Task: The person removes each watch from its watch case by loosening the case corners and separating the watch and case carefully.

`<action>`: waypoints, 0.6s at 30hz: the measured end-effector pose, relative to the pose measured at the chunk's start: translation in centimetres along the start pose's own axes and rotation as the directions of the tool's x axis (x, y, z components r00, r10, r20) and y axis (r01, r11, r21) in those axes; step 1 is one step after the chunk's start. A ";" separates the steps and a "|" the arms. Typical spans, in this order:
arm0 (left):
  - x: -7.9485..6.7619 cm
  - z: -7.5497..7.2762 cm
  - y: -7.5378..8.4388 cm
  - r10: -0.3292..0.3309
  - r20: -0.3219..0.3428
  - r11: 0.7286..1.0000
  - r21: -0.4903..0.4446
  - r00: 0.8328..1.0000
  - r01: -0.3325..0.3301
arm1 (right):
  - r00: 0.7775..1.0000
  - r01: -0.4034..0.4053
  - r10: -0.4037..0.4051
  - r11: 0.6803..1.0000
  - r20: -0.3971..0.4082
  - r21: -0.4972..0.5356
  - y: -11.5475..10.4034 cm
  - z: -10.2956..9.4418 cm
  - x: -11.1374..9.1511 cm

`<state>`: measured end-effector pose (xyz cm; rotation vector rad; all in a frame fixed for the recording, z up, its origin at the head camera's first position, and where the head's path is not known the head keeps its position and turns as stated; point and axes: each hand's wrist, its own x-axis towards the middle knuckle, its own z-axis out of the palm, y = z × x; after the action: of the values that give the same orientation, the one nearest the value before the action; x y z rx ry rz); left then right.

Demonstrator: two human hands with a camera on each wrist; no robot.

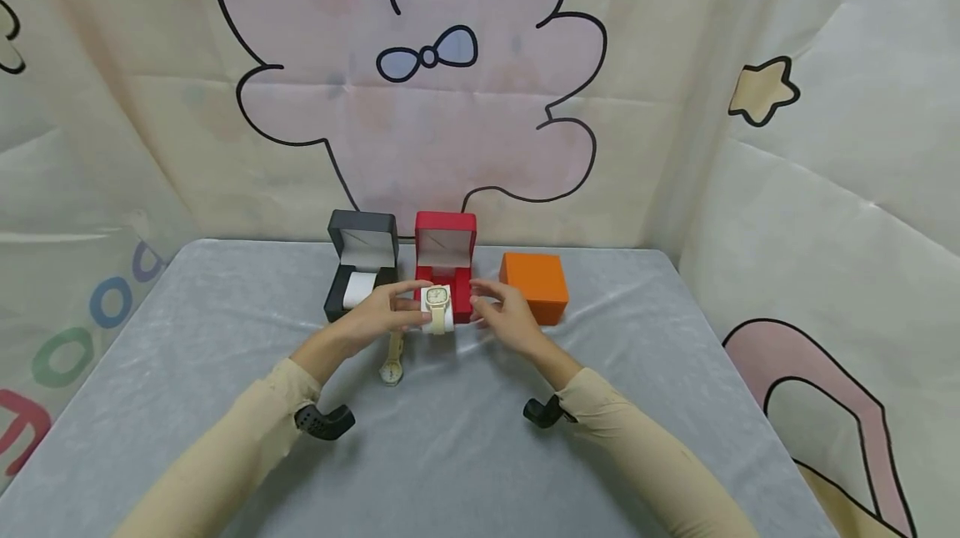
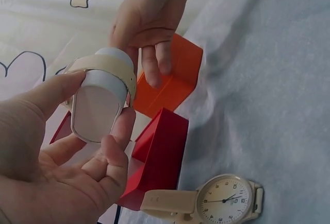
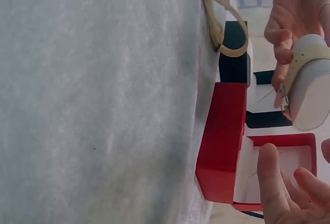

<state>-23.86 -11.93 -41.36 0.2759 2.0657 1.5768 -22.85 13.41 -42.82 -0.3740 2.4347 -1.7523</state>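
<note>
My left hand (image 1: 381,310) holds a white watch cushion (image 2: 97,112) by its sides, with a cream-strapped watch (image 1: 437,298) wrapped around it. In the head view the watch's squarish face looks up, just in front of the open red watch box (image 1: 446,225). To the right of the cushion is my right hand (image 1: 513,319), its fingers loosely extended and apart from the cushion. In the right wrist view, the strap and buckle side of the cushion shows. A second, round-faced watch (image 2: 225,200) with a beige strap lies on the table below my left hand.
An open black watch box (image 1: 363,233) containing a white cushion (image 1: 359,289) stands left of the red one. The orange box (image 1: 536,284) sits to the right. A grey cloth covers the table (image 1: 480,455), and a printed curtain (image 1: 660,146) hangs behind it.
</note>
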 end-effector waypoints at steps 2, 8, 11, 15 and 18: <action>-0.1 0.1 0.0 0.006 0.002 1.000 0.004 1.000 -0.006 | 1.000 0.004 -0.004 1.000 0.015 0.004 -0.1 -0.1 -0.2; -0.5 0.3 0.0 0.008 0.012 1.000 0.006 1.000 -0.008 | 0.999 0.006 -0.005 0.999 0.032 -0.031 -0.1 -0.3 -0.7; -0.7 0.5 0.0 0.000 0.013 1.000 0.005 1.000 0.000 | 0.999 0.026 -0.025 0.999 0.041 -0.038 -0.2 -0.4 -1.0; -1.0 0.8 -0.1 0.000 0.026 1.000 -0.006 1.000 0.001 | 0.997 0.051 -0.049 0.998 0.055 -0.036 -0.4 -0.3 -1.3; -1.2 1.0 -0.2 0.002 0.036 1.000 -0.013 0.999 -0.002 | 0.996 0.061 -0.058 0.998 0.070 -0.033 -0.5 -0.2 -1.6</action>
<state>-22.28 -11.73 -41.35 0.2998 2.0281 1.5740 -21.27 13.82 -42.35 -0.5069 2.4333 -1.6913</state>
